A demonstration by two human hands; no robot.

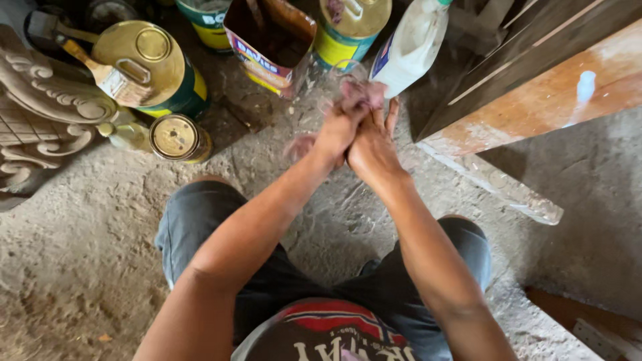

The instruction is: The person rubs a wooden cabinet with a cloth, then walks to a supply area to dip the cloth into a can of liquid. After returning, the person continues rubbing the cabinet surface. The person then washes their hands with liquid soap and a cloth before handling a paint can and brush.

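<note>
Knees in dark shorts (pixel 200 220) sat nearest the lens, person squatting on gritty, dusty concrete floor (pixel 80 267). Both forearms reached fwd & met: left hand (pixel 338 130) pressed against right hand (pixel 372 148), palms together w/ a reddish rag (pixel 361 93) bunched at the fingertips. Left fingers were curled on the cloth; right fingers lay straighter alongside, thumb side hidden, so can't tell how much of the rag it gripped. Motion blur around the hands.

Rag looked soft, light, limp, prob damp or stained; would crumple easily, no fragile part. Best taken by a wadded fistful, not an edge.

Just beyond the hands stood a white plastic bottle (pixel 411 43), smooth, tilted. Left of it an open carton (pixel 271 40), glossy, dented. Round metal cans w/ brassy lids: big one (pixel 144 67) w/ a paintbrush (pixel 93 63) lying across it, small one (pixel 175 137) near it on floor. Carved pale wood scrollwork (pixel 40 113) at far left. Reddish wooden board (pixel 528 100), rough, at right.
</note>
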